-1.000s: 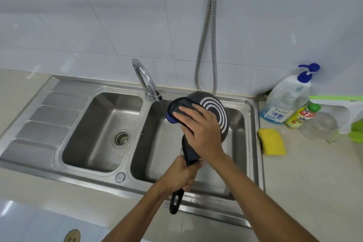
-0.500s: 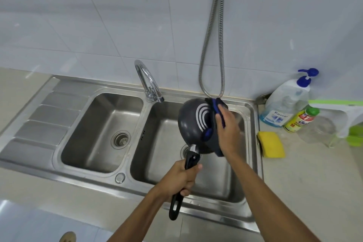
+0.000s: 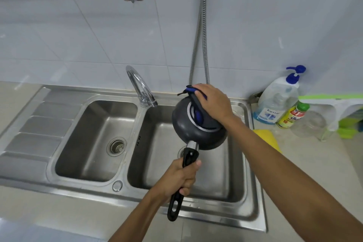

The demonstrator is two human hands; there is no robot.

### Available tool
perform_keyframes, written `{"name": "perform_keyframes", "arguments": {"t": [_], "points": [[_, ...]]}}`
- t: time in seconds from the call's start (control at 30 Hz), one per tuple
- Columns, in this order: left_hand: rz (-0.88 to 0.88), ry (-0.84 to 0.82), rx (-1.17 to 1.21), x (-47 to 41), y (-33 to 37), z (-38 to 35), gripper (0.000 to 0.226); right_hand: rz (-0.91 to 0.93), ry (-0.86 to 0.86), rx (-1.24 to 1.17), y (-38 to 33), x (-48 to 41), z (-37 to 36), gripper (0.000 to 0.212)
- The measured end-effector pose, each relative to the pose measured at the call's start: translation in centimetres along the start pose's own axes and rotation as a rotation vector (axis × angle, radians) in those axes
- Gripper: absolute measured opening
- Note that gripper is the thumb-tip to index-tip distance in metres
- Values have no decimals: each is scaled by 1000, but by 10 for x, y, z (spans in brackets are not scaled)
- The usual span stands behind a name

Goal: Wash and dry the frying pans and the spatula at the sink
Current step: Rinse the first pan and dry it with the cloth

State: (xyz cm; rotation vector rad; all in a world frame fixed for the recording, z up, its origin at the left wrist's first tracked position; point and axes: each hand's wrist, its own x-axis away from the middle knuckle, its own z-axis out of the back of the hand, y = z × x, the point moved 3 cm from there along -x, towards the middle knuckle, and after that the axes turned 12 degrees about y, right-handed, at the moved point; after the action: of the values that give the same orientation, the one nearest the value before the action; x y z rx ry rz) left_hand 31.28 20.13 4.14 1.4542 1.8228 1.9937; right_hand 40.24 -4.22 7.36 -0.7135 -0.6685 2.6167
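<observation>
Over the right-hand basin of a stainless steel double sink, a person holds a small dark frying pan in the air, seen from their own head height. The pan is tilted with its underside facing up toward the viewer, and pale concentric rings show on its base. The left grip is wrapped tightly round the pan's black handle, which points down toward the near rim of the sink; the end of the handle sticks out below the fist. The right grip reaches across from the right and lies over a dark cloth with blue edging, fingers curved round it, holding it against the pan's underside near the far rim.

A curved chrome tap stands behind the divider between the two basins. The left basin has a round drain strainer, and a ribbed drainboard lies to its left. A metal shower hose hangs in a loop down the white tiled wall behind the pan.

On the pale surface to the right of the sink lie a yellow sponge, partly hidden by the right forearm, a clear pump bottle with a blue top, and a small yellow bottle with a green cap.
</observation>
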Motion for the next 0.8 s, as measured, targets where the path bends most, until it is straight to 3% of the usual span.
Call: {"name": "perform_keyframes", "arguments": {"t": [0.1,0.2,0.33,0.5,0.57,0.67,0.8], "points": [[-3,-7,-38,3,1,9,36,-153,35,-148,28,21,2,34],[10,-5,-29,4,-5,13,35,-161,145,-180,23,78,6,36],[23,4,-69,-1,-1,16,30,87,214,-130,-22,142,5,38],[8,-44,-213,-2,3,12,25,264,265,-98,-50,103,1,31],[-23,-23,-250,-3,4,12,27,188,229,-123,-49,71,2,31],[-70,23,-363,-5,1,21,30,-86,174,-178,-26,39,2,31],[-251,269,-917,-12,-10,32,19,-610,241,-402,31,60,-6,29]]}}
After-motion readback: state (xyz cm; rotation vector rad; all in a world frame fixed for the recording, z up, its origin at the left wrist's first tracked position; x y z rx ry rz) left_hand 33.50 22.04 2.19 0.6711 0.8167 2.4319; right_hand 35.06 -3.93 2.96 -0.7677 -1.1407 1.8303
